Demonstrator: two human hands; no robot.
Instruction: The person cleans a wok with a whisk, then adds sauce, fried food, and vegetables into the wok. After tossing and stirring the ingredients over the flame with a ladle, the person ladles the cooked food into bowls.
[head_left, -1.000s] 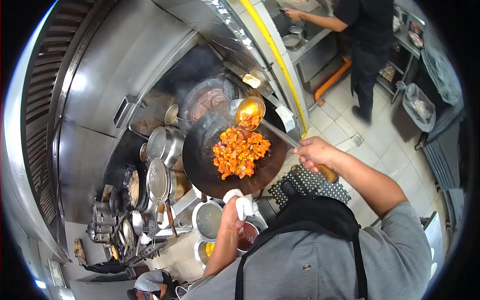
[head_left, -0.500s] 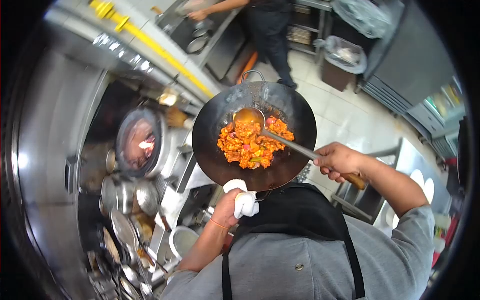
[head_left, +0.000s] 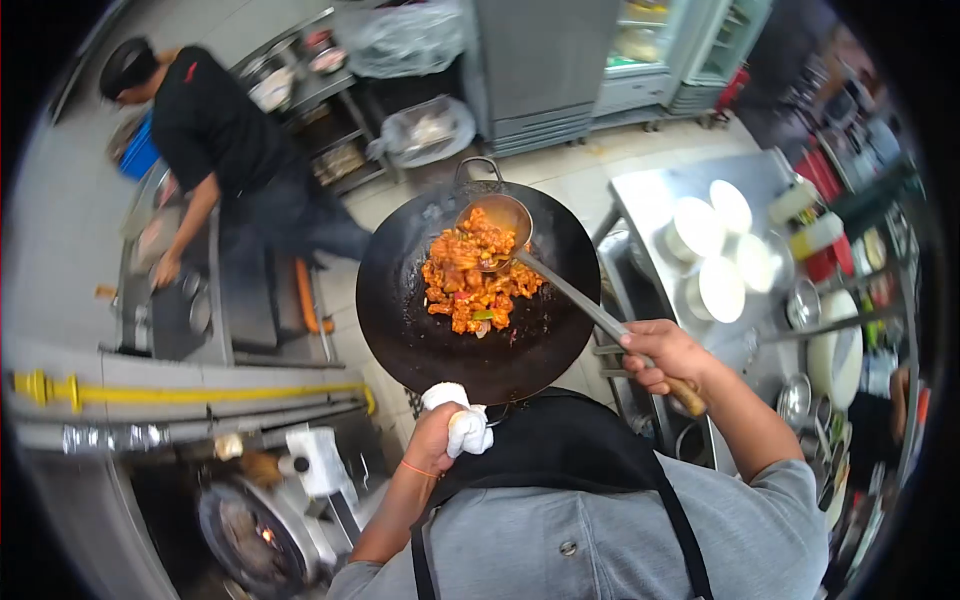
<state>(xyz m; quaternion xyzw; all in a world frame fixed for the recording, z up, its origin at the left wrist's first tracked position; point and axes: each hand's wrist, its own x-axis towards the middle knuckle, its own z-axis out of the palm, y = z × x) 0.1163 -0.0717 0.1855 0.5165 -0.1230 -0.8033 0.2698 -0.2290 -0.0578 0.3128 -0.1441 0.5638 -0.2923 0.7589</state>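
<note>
My left hand [head_left: 437,437] is closed around a folded white cloth [head_left: 466,430] at the near edge of a large dark wok [head_left: 400,330]; the grip under the cloth is hidden. Orange-red saucy food pieces [head_left: 465,290] with bits of green and red lie in the middle of the wok. My right hand [head_left: 668,358] is wrapped round the wooden end of a long-handled ladle [head_left: 590,308]. The ladle's bowl rests among the food, with some pieces in it. A metal loop handle [head_left: 478,165] sticks up at the wok's far rim.
A steel table [head_left: 640,195] with white bowls [head_left: 715,290] stands to the right. At lower left is a burner [head_left: 250,540] with a small flame. A person in black [head_left: 225,125] works at a counter on the left. Behind the wok are a lined bin [head_left: 430,130] and refrigerators [head_left: 545,65].
My view and body have turned right, away from the stove, carrying the wok along. The white bowls now show fully, and the ladle has gathered food toward the wok's far side.
</note>
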